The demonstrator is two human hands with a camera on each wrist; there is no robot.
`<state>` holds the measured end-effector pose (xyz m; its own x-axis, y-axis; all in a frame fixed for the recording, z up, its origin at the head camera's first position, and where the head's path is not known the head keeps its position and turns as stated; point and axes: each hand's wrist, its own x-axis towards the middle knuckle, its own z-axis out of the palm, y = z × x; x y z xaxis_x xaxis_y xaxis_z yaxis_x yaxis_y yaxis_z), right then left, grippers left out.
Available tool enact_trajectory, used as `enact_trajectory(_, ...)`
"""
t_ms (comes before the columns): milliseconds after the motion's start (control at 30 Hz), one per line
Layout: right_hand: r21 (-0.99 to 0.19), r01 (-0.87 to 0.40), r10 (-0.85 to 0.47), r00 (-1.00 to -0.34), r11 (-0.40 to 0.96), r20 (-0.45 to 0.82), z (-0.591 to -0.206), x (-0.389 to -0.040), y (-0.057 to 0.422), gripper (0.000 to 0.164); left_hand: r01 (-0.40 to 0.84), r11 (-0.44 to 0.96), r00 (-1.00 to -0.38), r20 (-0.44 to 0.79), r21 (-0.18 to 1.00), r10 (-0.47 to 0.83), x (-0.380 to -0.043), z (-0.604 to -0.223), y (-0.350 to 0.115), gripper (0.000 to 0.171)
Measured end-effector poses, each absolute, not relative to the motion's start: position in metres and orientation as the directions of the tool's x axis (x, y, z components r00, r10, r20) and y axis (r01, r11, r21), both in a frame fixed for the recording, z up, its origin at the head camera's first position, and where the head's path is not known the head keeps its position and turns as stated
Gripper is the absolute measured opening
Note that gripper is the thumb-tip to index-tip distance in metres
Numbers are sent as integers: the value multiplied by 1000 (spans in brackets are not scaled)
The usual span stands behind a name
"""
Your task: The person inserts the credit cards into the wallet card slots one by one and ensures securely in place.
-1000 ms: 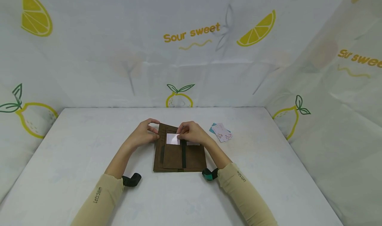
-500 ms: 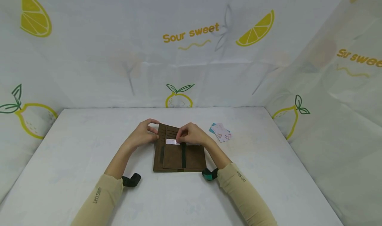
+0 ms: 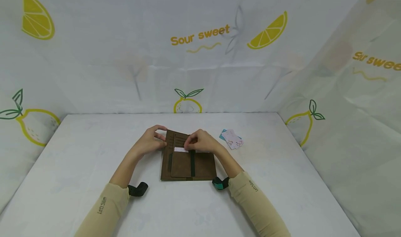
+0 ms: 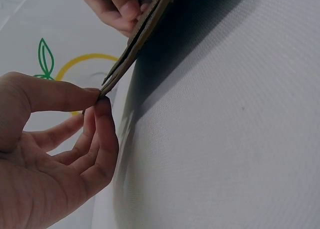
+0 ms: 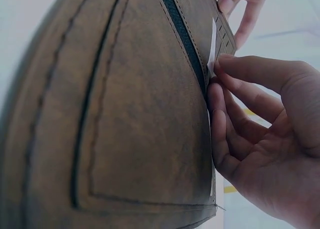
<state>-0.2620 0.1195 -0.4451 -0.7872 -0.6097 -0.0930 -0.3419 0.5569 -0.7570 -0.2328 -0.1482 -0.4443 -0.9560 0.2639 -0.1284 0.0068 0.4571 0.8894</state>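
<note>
A brown leather wallet [image 3: 181,164] lies spread on the white table, with a dark elastic strap [image 3: 192,164] down its inner pocket panel. My left hand [image 3: 148,140] pinches the wallet's left edge between thumb and fingers; in the left wrist view that edge is raised off the table. A white card [image 3: 179,149] sticks a little out of the panel's top pocket. My right hand [image 3: 203,141] pinches this card beside the strap. In the right wrist view, thumb and forefinger meet at the card [image 5: 213,46]. Most of it is hidden inside the pocket.
Right of the wallet, a pale patterned card [image 3: 233,139] overlaps a blue card [image 3: 223,134] on the table [image 3: 269,160]. Each wrist wears a black strapped device [image 3: 138,189]. A lemon-print cloth [image 3: 125,56] hangs behind and at the sides.
The white card has slid down into the pocket, leaving only a narrow strip showing. My right hand has moved slightly down with it, while the left hand stays on the wallet's edge.
</note>
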Motion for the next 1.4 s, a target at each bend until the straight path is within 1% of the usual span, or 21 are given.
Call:
enact_trajectory(133,-772,-344,-620,-780,534,-82,-446,-263,121,11,8,462,-958,-125,887,257,-234,-446,-148,63)
enact_trajectory(533,-792,-338,-591,-806,508,-35,-442,-262,134,15,8,464,-959,-125,886,254,-235,-446,-148,63)
enact_trajectory(833,-791,-324,-534,-845,519,-4,-436,-262,158,17,4,453,-956,-130,891,264,-234,-445,-149,62)
enact_trajectory(1033,-774,-280,-430,-903,569,11,-430,-261,177,24,3,455,-956,-132,890,264,-233,-445,-150,61)
enact_trajectory(1200,-748,-210,-291,-956,630,22,-424,-260,197,31,5,458,-954,-133,889,269,-234,-446,-151,61)
enact_trajectory(1400,-730,-146,-167,-985,668,44,-424,-260,221,40,10,459,-952,-132,889,277,-234,-445,-151,61)
